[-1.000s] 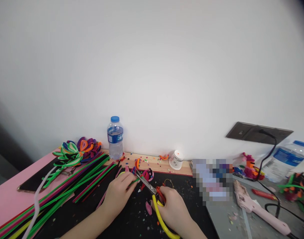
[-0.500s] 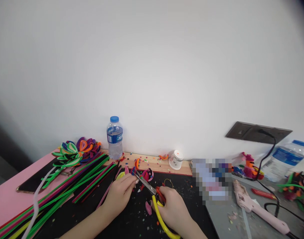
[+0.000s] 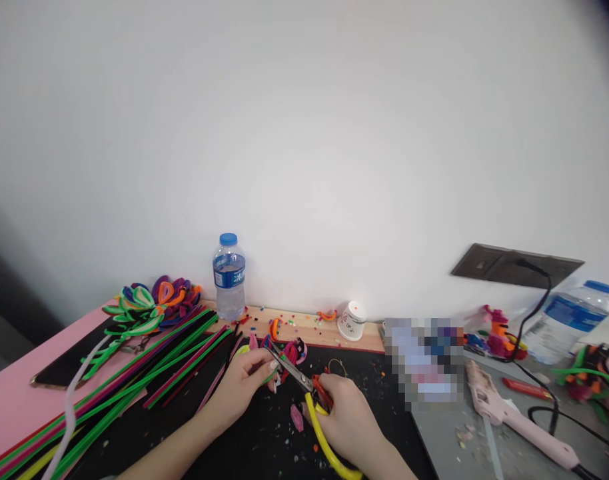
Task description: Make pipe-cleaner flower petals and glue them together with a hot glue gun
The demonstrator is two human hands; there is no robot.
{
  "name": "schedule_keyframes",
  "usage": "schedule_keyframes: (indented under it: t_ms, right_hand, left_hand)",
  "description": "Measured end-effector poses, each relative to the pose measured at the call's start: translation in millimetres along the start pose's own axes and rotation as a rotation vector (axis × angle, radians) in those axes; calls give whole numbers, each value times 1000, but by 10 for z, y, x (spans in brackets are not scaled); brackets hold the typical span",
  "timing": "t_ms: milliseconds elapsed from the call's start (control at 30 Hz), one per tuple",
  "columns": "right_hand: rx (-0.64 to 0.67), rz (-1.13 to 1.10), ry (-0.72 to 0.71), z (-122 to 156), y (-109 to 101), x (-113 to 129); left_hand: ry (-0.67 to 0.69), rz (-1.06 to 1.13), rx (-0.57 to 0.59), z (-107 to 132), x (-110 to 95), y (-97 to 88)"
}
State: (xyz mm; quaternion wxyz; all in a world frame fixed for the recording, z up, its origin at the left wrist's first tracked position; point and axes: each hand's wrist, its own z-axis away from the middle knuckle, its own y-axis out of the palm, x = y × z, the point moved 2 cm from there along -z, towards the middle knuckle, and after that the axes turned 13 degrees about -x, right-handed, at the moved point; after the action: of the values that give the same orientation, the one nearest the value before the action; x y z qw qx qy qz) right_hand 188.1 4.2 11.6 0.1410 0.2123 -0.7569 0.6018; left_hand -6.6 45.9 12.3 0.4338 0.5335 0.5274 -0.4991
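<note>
My right hand (image 3: pixel 345 415) grips a pair of scissors (image 3: pixel 293 372) with red and yellow on the handles, the blades pointing up and left. Close to the blade tips, my left hand (image 3: pixel 248 379) has its thumb and fingers pinched together. A bit of green shows at those fingertips, too small to make out. Just beyond the blades lies a pink and dark bundle of fuzzy stems (image 3: pixel 295 350). A pink petal-like piece (image 3: pixel 297 418) rests on the black mat (image 3: pixel 264 447) between my hands.
Long coloured pipe cleaners (image 3: pixel 149 380) and a fuzzy flower bunch (image 3: pixel 154 303) lie on the left. A water bottle (image 3: pixel 229 280) and an upturned paper cup (image 3: pixel 352 321) stand by the wall. On the right are a pink glue gun (image 3: pixel 524 427), its black cord, and a second bottle (image 3: pixel 572 320).
My left hand has turned and drawn back slightly from the blades, bringing thumb and fingertips into view. My right hand keeps the scissors almost in the same place.
</note>
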Motion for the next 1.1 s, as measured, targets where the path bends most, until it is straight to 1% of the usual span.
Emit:
schedule_keyframes:
  t_ms: [100, 200, 333, 467, 667, 867, 900, 967, 1100]
  right_hand:
    - [-3, -21, -17, -13, -31, 23]
    - [-14, -49, -40, -34, -62, 47]
    - [-12, -78, -83, -44, -91, 66]
    - [4, -101, -133, -39, -107, 77]
    - [42, -154, -204, -30, -107, 94]
    - [82, -216, -237, -4, -84, 119]
    - [82, -216, -231, -4, -76, 118]
    - [68, -211, -197, -14, -54, 108]
    - [41, -213, -80, -47, -2, 71]
  left_hand:
    - [-58, 77, 27, 0, 5, 0]
    - [-129, 187, 62, 0, 70, -2]
    - [-286, 412, 127, 8, 177, 3]
    - [-416, 591, 179, 45, 214, 10]
    - [-495, 694, 300, 111, 233, 6]
    - [-533, 745, 456, 154, 210, 3]
    - [-539, 754, 456, 154, 216, 5]
    - [-542, 765, 398, 140, 235, 12]
    - [-490, 708, 184, 88, 226, 43]
